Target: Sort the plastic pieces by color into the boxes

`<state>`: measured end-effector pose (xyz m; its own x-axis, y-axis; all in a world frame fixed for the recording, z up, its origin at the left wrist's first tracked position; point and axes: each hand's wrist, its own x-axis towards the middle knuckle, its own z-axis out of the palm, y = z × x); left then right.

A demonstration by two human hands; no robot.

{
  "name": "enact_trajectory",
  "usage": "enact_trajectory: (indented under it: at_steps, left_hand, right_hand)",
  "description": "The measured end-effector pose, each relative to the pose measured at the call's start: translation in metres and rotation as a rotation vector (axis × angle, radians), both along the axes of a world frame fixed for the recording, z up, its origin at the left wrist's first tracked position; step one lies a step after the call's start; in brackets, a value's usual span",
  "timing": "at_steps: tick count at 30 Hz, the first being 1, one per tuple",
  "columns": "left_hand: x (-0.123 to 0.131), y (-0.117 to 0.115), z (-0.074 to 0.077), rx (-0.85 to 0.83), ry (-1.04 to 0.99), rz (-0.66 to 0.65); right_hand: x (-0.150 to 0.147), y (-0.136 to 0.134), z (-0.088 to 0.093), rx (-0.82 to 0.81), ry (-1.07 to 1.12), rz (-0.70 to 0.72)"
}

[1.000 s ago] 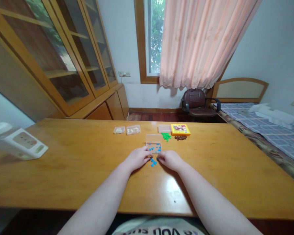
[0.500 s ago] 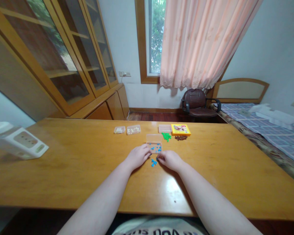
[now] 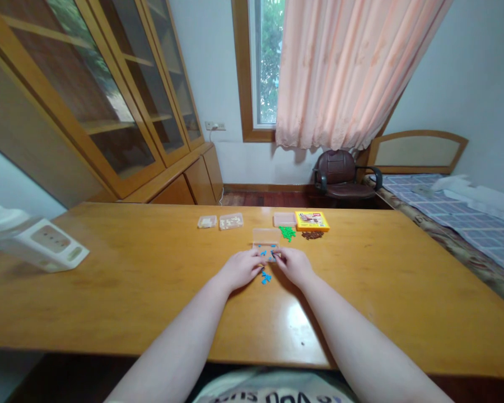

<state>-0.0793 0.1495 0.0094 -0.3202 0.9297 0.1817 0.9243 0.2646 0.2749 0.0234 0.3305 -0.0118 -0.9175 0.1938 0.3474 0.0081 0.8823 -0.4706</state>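
Observation:
A small clear plastic box (image 3: 266,232) stands with its lid raised in front of me, small blue pieces (image 3: 264,253) scattered inside. Its left front corner is partly covered by my left hand (image 3: 244,267), whose fingers are curled together; what they grip, if anything, is hidden. Over the right side of the box, my right hand (image 3: 294,265) is closed in a pinch, with a small blue piece showing at the fingertips. Between the hands and nearer to me lies a loose pile of blue pieces (image 3: 266,277) on the wooden table (image 3: 159,291).
Beyond the box lie green pieces (image 3: 288,233), brown pieces (image 3: 312,235), a yellow printed box (image 3: 313,221) and a clear tray (image 3: 284,219). Two containers with pale pieces (image 3: 231,221) stand further left. A white appliance (image 3: 46,246) is at the far left.
My right hand has moved from the blue pile forward over the box. My left hand has shifted slightly toward the pile, beside the box's front corner.

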Motion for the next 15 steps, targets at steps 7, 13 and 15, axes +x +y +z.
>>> enact_trajectory:
  at_steps: [7, 13, 15]
  left_hand:
    - [0.0, -0.002, 0.0, -0.07, -0.02, -0.051]
    - [-0.003, 0.002, -0.006, -0.096, -0.004, -0.008]
    - [-0.002, 0.002, -0.007, -0.091, 0.004, -0.002]
  right_hand:
    - [0.01, -0.004, 0.011, -0.012, -0.174, 0.182]
    - [0.015, -0.009, 0.019, 0.019, -0.277, 0.285]
    - [0.015, -0.008, 0.02, 0.04, -0.306, 0.29]
